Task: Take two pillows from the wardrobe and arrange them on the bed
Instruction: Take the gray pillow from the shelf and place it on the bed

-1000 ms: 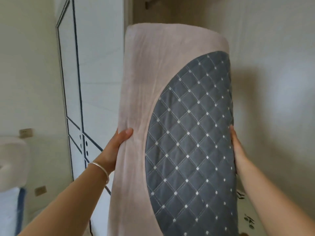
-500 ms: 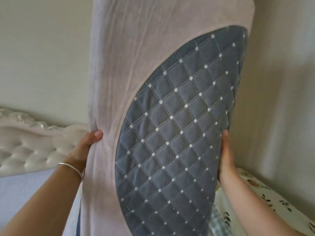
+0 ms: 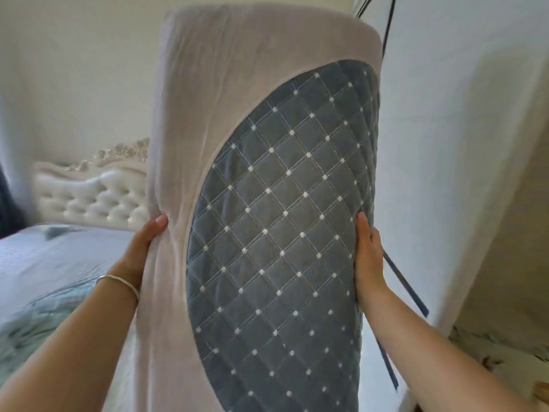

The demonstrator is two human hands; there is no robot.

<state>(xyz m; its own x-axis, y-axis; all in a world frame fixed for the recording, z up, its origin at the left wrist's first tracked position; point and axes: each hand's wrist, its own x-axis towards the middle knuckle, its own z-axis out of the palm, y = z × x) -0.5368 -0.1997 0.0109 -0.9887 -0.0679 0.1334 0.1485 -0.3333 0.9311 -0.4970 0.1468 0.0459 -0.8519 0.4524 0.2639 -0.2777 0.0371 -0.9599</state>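
In the head view, the pillow (image 3: 267, 203) is standing on end at chest height, filling the middle of the picture. The left hand (image 3: 139, 251) is gripping its pale pink edge, thumb pressing a crease into the cloth, a bracelet (image 3: 118, 282) sitting on the wrist. The right hand (image 3: 368, 263) is pressing flat along the grey quilted side, fingers (image 3: 363, 230) extended rather than curled — more a clamp between two palms than a real grasp. The pillow is touching nothing but the hands; its lower end is running out of the picture.

The likeliest trouble is the pillow sliding down between the hands, since the right one is only pushing sideways on smooth quilting. The pillow is also blocking most of the forward view, so its far edge could be catching on something unseen while it is being carried.

The bed (image 3: 44, 263) is lying to the left, with its tufted headboard (image 3: 89, 194) against the wall, and the room on that side is looking open. To the right a white wardrobe panel (image 3: 445, 144) is standing just beside the pillow, with a dark strip (image 3: 405, 281) running behind the right hand — tight on that side, so swinging leftward is looking like the safer path.
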